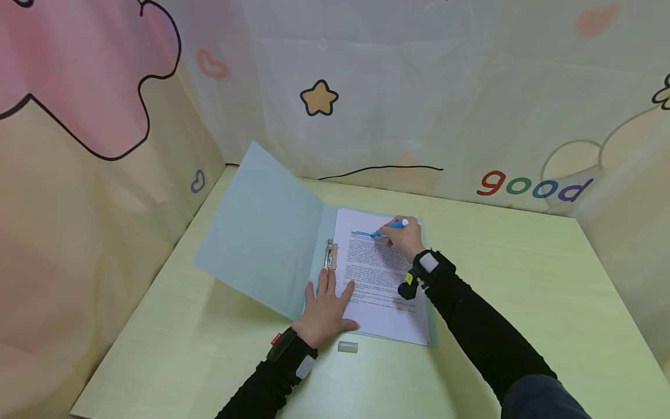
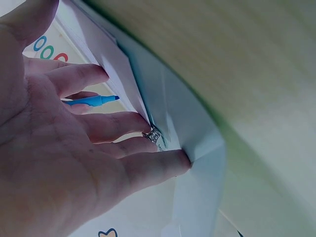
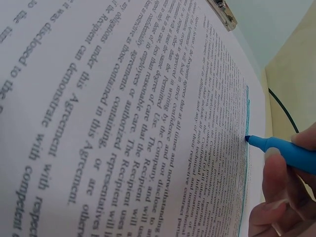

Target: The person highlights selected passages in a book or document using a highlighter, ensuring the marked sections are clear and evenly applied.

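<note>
A blue highlighter [image 3: 289, 152] is pinched in my right hand [image 1: 407, 237], its tip on the upper lines of a printed page [image 1: 366, 317]. Blue marking [image 3: 245, 182] runs along the text there. The paper lies in an opened light-blue folder [image 1: 262, 233], beside its metal clip [image 1: 331, 255]. My left hand [image 1: 325, 311] lies with spread fingers across the folder's spine and the page's left edge, below the clip. In the left wrist view its fingers are straight, and the highlighter shows beyond them.
A small grey cap [image 1: 348, 347] lies on the pale table [image 1: 523, 279] just below the folder. The folder's cover is raised and leans to the left. A printed curtain [image 1: 387, 116] hangs behind the table and along its sides.
</note>
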The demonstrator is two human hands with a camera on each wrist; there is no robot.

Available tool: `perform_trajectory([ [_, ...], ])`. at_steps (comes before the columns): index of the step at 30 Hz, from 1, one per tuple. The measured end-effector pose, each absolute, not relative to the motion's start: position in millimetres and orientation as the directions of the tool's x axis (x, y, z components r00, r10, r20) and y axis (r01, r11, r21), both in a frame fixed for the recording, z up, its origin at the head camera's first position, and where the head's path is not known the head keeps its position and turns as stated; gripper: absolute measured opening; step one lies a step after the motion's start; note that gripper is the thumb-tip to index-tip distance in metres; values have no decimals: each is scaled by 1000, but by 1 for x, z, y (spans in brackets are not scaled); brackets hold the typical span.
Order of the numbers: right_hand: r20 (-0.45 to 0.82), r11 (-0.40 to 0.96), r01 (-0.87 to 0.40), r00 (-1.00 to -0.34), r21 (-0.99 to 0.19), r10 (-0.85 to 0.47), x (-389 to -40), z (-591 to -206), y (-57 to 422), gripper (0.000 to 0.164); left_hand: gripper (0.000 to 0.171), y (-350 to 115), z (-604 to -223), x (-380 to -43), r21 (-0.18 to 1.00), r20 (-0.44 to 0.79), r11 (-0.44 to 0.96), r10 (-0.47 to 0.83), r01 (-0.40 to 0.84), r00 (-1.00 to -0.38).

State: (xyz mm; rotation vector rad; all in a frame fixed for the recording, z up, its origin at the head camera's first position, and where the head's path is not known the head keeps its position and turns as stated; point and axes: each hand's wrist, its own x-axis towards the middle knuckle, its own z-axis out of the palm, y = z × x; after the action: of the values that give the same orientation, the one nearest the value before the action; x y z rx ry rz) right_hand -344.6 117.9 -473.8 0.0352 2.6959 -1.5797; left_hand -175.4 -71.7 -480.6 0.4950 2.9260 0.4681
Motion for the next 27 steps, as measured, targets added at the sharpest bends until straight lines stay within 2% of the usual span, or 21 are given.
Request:
perform_trajectory([
  [27,-14,534,25,-1000,-845,26,-345,-472,125,20,83,-71,-481,-177,309,-104,905,337,292,-936],
])
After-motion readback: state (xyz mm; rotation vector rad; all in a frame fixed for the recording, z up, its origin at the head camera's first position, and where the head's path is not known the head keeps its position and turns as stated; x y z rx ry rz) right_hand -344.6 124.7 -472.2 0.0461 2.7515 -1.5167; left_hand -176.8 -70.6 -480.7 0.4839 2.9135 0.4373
